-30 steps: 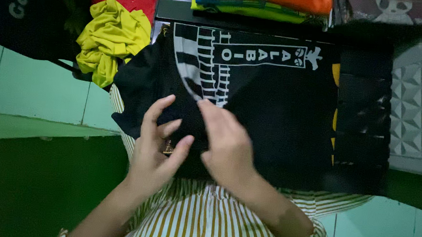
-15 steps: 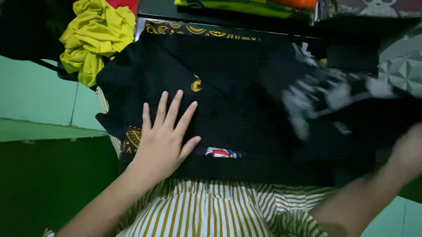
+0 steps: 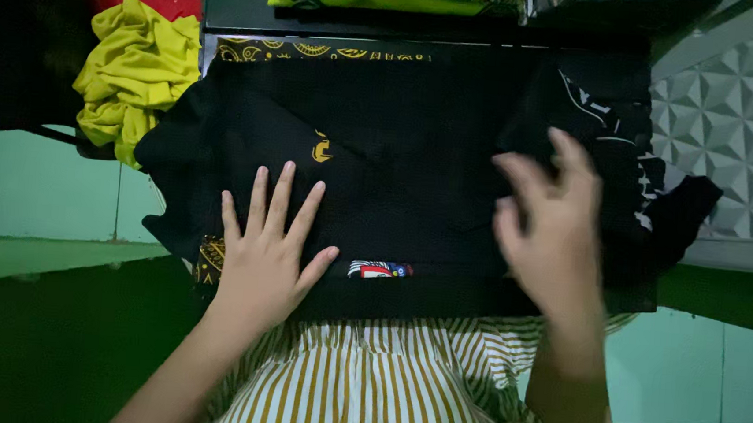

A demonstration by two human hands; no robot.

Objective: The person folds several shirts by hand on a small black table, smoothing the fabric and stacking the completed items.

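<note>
Left hand (image 3: 265,257) lay flat, fingers spread, on black garment (image 3: 398,160). Right hand (image 3: 550,232) open, blurred, over its folded right part, gripping nothing. Yellow cloth (image 3: 135,66) lay beside.

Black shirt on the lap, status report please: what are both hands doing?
Left hand flat on black shirt, fingers spread. Right hand open over its right side, blurred. Yellow cloth bunched at left, clear of it.

Black shirt (image 3: 416,152), yellow cloth (image 3: 134,71), gold-striped white blouse (image 3: 382,389).
</note>
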